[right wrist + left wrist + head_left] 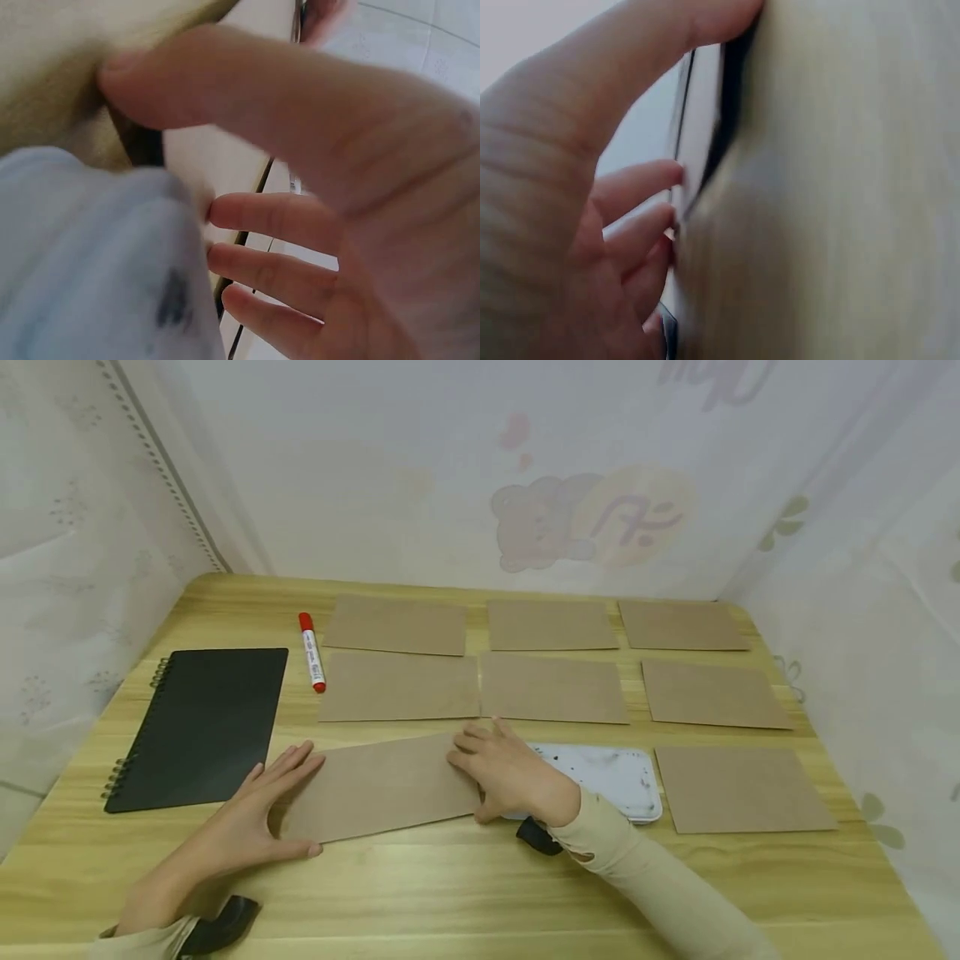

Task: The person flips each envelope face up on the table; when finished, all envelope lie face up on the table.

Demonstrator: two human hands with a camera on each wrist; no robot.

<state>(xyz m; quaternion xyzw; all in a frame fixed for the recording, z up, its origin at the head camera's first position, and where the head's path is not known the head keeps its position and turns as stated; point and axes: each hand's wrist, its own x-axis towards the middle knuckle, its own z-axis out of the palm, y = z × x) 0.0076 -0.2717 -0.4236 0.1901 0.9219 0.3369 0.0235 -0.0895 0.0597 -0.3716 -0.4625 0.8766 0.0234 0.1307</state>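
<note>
A rectangular brown cardboard piece (382,789) lies slanted at the front middle, its right end higher in the head view. My left hand (243,827) holds its left end, thumb at the near corner and fingers at the far one. At the right end, my right hand (517,777) grips it between the thumb (157,90) on the near side and fingers (274,221) on the far side. Partly behind the right hand and wrist is a white, rounded slab (607,777) with dark smudges. The left wrist view is blurred.
Several more brown cardboard pieces (401,685) lie in rows at the back and right (742,789). A red-capped white marker (312,652) is left of them, beside a black spiral notebook (206,727). Patterned curtains (360,468) enclose the wooden table (420,910) on three sides.
</note>
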